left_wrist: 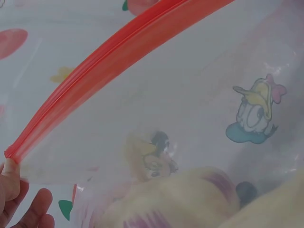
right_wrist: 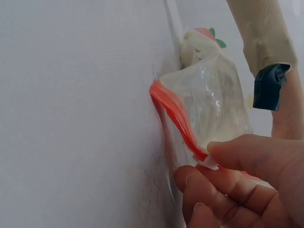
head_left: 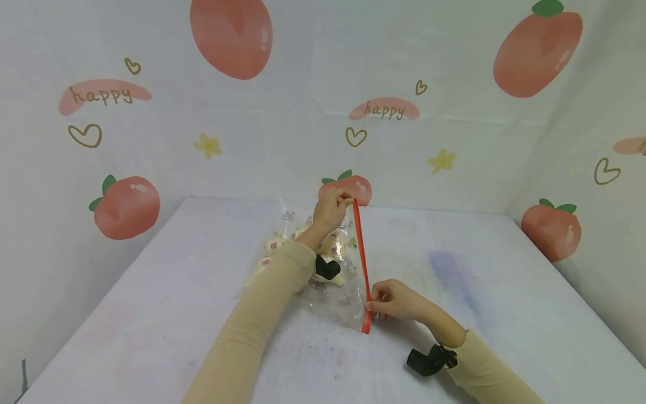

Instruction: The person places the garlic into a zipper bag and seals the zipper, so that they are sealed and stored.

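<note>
A clear plastic zip bag with printed cartoon faces lies on the table, its red zip strip on the right side. Inside are several soft-looking cream pieces with purple stripes. My left hand pinches the far corner of the strip, and in the left wrist view its fingertips show at that corner. Near the strip's other end, my right hand pinches a small white slider between thumb and index finger. The near end of the strip sticks out past the right fingers.
A white table carries faint coloured stains, with a purple-blue smear right of the bag. Behind it hangs a white backdrop printed with fruit and hearts. Black wrist cameras sit on both forearms.
</note>
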A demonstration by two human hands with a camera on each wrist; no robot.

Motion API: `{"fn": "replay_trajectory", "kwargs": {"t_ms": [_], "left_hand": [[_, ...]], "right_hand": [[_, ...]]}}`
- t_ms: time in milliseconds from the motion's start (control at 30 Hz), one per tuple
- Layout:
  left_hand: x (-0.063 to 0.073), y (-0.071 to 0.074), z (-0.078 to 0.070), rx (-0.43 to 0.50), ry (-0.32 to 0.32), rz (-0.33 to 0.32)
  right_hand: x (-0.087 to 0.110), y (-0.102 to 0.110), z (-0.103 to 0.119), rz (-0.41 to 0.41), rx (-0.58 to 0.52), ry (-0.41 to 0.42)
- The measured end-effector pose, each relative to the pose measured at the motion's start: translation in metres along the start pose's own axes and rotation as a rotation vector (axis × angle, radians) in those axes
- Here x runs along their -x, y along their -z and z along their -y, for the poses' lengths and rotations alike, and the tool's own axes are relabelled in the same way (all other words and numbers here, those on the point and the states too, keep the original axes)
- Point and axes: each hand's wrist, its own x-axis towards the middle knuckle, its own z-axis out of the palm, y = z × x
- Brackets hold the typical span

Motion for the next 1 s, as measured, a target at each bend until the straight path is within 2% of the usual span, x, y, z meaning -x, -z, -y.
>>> {"fn": "replay_trajectory", "kwargs": {"t_ms": [333, 800, 1000], "left_hand": [[-0.004, -0.001, -0.001, -0.015, -0.017, -0.026], [-0.007, -0.001, 0.0, -0.002, 0.009, -0.093], [-0.006, 0.0, 0.0, 0.068, 0.004, -0.042]], "right_hand": [[0.005, -0.006, 0.006, 0.019, -0.013, 0.019], [0.008, -0.019, 0.013, 0.078, -0.022, 0.049], [0.008, -0.017, 0.013, 0.113, -0.004, 0.056]]}}
